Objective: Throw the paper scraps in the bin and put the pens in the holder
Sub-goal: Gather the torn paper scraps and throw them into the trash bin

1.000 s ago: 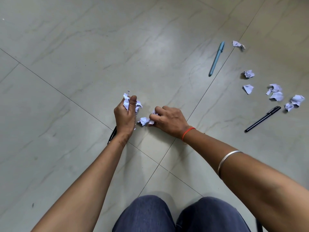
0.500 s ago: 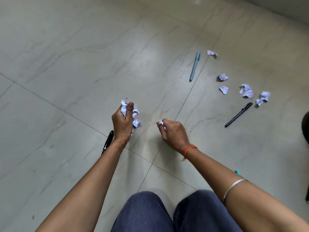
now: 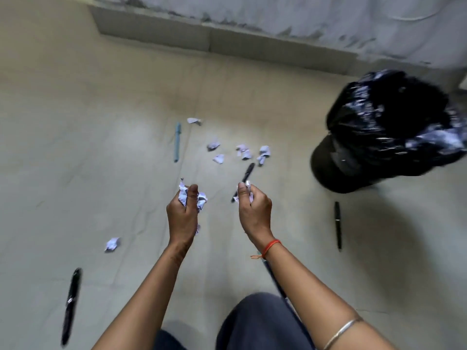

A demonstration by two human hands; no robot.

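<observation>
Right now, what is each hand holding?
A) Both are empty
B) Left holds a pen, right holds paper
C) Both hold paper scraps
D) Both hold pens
C: crumpled paper scraps stick out of the left hand and the right hand.

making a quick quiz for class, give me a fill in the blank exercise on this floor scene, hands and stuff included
1. Both hands, left hand and right hand, are closed on crumpled ____.
2. The bin is lined with a bag coloured ____.
3. The teal pen lies on the ____.
4. The right wrist wears a thread coloured ____.

Missing words: paper; black; floor; orange
</observation>
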